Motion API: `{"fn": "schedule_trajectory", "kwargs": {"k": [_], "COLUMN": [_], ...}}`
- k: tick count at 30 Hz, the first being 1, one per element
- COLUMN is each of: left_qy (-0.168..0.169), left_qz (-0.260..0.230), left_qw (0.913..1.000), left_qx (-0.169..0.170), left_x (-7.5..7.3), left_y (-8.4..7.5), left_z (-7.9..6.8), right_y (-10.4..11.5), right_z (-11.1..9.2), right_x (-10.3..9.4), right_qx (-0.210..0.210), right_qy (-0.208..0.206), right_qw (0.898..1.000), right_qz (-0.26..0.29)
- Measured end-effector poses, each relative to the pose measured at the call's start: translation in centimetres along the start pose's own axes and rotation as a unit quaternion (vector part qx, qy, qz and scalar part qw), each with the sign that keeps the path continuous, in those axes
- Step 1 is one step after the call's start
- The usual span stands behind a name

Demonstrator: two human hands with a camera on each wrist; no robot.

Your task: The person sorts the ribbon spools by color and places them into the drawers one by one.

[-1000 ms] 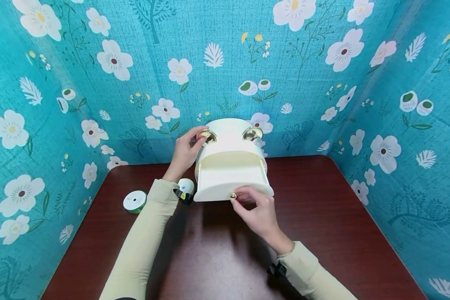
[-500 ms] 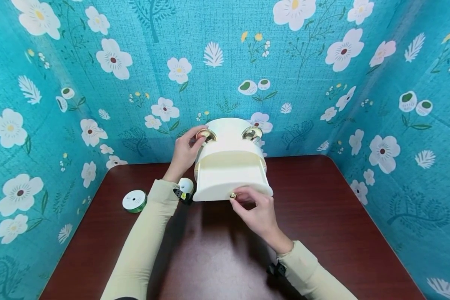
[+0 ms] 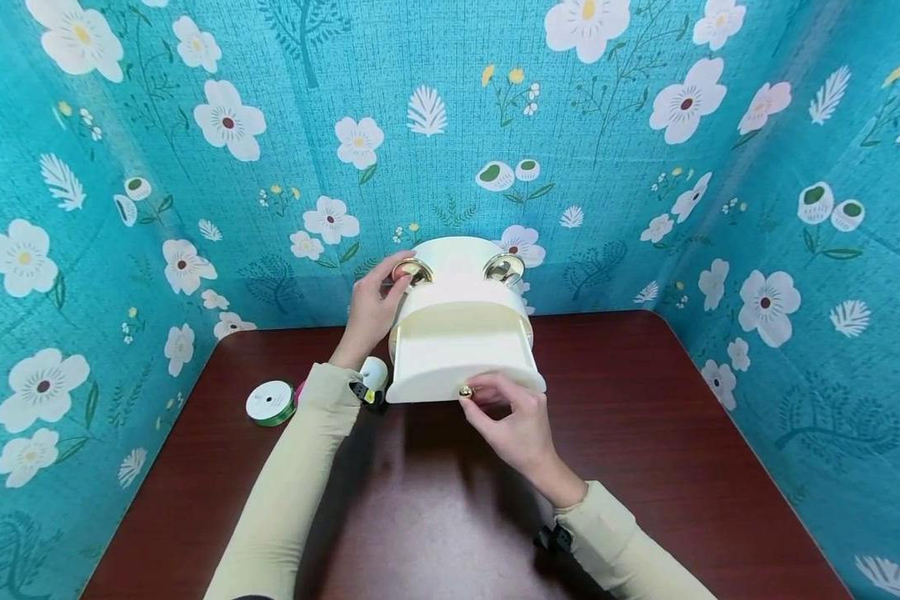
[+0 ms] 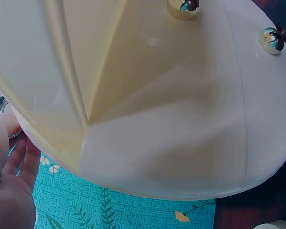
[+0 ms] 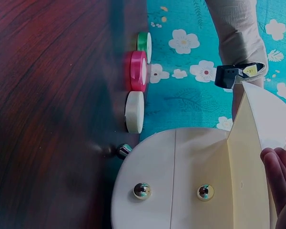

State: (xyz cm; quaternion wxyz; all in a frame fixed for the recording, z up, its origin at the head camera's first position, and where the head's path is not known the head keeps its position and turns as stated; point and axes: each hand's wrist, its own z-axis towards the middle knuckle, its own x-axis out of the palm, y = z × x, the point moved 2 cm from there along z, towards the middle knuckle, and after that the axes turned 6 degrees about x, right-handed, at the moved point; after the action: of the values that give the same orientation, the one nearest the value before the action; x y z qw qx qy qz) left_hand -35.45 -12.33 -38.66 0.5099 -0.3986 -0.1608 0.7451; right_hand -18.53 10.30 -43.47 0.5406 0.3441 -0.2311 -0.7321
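A glossy cream, round-fronted drawer box point(image 3: 459, 268) stands near the back of the table, with gold bell-shaped pieces on its top. Its uppermost drawer point(image 3: 429, 381) is pulled out toward me, and no contents show inside. My right hand point(image 3: 521, 427) pinches the small gold knob point(image 3: 466, 392) on that drawer's front. At the box's upper left, my left hand point(image 3: 369, 310) holds the left gold bell piece point(image 3: 417, 268) between thumb and fingers. Two lower drawers with round gold knobs point(image 5: 142, 191) are flush in the right wrist view.
Left of the box stand rolls of ribbon: green point(image 3: 270, 403), pink point(image 5: 138, 71) and white point(image 3: 373, 372). My left forearm partly covers them in the head view. Floral blue cloth point(image 3: 420, 167) hangs close behind the dark red table point(image 3: 615, 400) and along both sides.
My left forearm has shifted very slightly, and a bit of the pink roll now shows beside it. Both hands keep their places, and the drawer stays out.
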Motion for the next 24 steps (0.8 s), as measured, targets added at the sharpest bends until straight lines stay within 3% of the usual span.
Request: {"fn": "schedule_trajectory", "kwargs": {"k": [6, 14, 19, 24], "left_qy": [0.027, 0.047, 0.04, 0.039], "left_qz": [-0.02, -0.074, -0.049, 0.001], "left_qw": [0.9994, 0.9961, 0.998, 0.9984], "left_qx": [0.007, 0.01, 0.004, -0.04], "left_x": [-0.2, -0.9, -2.0, -3.4], "left_y": [0.0, 0.2, 1.5, 3.5], "left_z": [-0.7, -2.9, -4.6, -6.4], "right_y": [0.0, -0.2, -0.2, -0.2], "right_z": [0.0, 0.0, -0.1, -0.1], "right_x": [0.1, 0.0, 0.0, 0.0], "right_qx": [-0.009, 0.003, 0.004, 0.008], "right_qy": [-0.006, -0.001, 0.001, 0.001], "right_qw": [1.0, 1.0, 1.0, 1.0], "right_qz": [0.004, 0.002, -0.001, -0.003]}}
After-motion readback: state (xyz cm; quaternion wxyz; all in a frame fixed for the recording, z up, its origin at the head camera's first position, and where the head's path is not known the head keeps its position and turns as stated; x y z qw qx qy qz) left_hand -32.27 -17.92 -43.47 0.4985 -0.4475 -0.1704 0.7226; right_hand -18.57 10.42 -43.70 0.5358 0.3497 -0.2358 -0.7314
